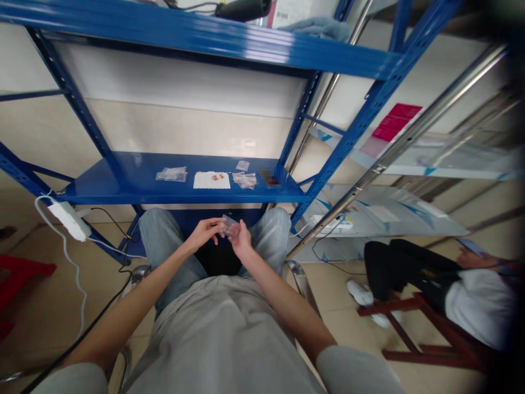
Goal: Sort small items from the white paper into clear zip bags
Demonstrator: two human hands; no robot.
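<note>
Above my lap, a small clear plastic bag [230, 225] is held between both hands. My left hand [205, 232] pinches its left edge with thumb and fingertips. On the other side, my right hand [243, 239] grips the bag from below and right, its thumb up. Something reddish shows around the bag, but I cannot tell whether it is contents or fingers seen through the plastic. In front, the blue shelf [139, 189] carries a stack of clear bags [172, 174], a white sheet [200, 180] with small reddish-brown pieces [217, 177], filled bags [245, 180] and a single bag [243, 164].
A dark item [270, 179], partly blurred, lies at the shelf's right end. A white power strip [69, 220] with cables hangs at the left. The upper blue beam [205, 38] crosses overhead. At right, a seated person [435, 279] holds a phone.
</note>
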